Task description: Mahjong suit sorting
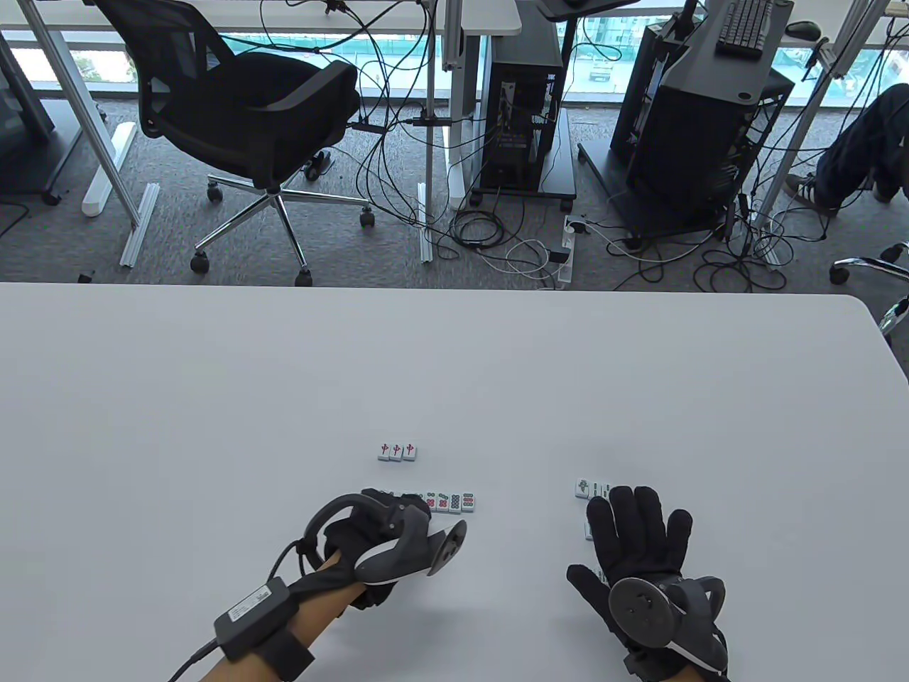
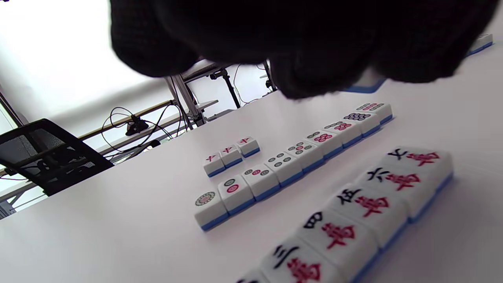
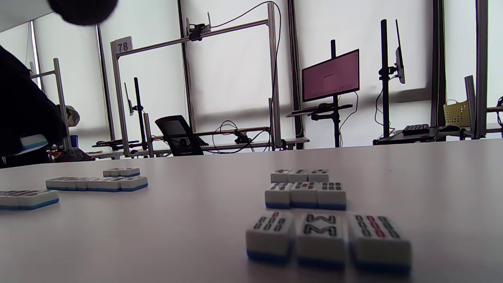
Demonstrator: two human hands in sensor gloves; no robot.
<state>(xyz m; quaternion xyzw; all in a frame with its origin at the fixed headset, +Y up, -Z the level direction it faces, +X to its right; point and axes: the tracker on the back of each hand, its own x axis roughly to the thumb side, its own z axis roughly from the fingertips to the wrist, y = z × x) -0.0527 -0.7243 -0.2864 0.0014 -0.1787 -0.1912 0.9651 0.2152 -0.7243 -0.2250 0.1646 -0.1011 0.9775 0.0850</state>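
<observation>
The left hand (image 1: 383,547) hovers over the near end of the dot row (image 2: 292,161), fingers curled round a blue-backed tile (image 2: 365,84). Beyond sit three red tiles (image 1: 397,451); nearer the wrist camera lies the character row (image 2: 365,208). Rightward, the right hand (image 1: 643,554) lies flat, fingers straight, over the bamboo tiles (image 3: 306,194).

An office-like lab: desktop towers (image 1: 525,106), tangled floor cables (image 1: 497,241), swivel chair (image 1: 248,121), monitor on stand (image 3: 331,74).
</observation>
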